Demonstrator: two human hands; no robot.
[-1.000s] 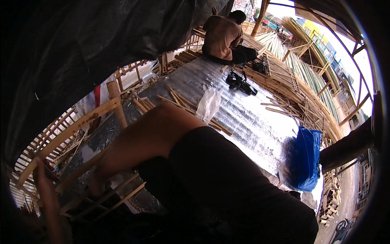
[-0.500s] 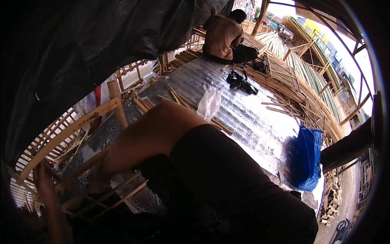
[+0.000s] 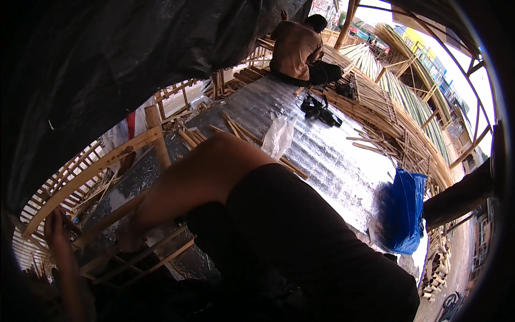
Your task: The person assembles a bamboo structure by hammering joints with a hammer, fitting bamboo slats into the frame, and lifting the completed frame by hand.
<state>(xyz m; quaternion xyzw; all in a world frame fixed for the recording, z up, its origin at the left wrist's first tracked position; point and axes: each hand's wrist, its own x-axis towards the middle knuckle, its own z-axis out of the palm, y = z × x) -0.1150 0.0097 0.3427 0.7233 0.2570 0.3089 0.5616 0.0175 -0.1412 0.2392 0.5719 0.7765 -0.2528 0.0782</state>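
At the far left, my left hand (image 3: 58,236) reaches up from below. Its fingers are closed at the lower end of a bamboo frame (image 3: 94,178), which has a curved strip along its top and an upright post at its right end. Deep shadow covers part of the grip. Behind the hand is a row of thin bamboo slats (image 3: 31,244). My bent bare knee (image 3: 220,153) and dark shorts fill the middle, with my foot (image 3: 130,239) beside crossed bamboo strips (image 3: 153,257). My right hand is out of sight.
A person (image 3: 294,51) sits with their back to me at the far end of the silver sheet (image 3: 327,161). On it lie a black strapped item (image 3: 320,111), a clear plastic bag (image 3: 279,137) and a blue bag (image 3: 406,212). Bamboo poles (image 3: 394,102) are piled beyond; a dark tarp (image 3: 123,53) hangs upper left.
My left hand, blurred before, now shows clearly, with its fingers up against the frame's curved strip. The view has shifted very slightly. The frame and the seated person look much the same.
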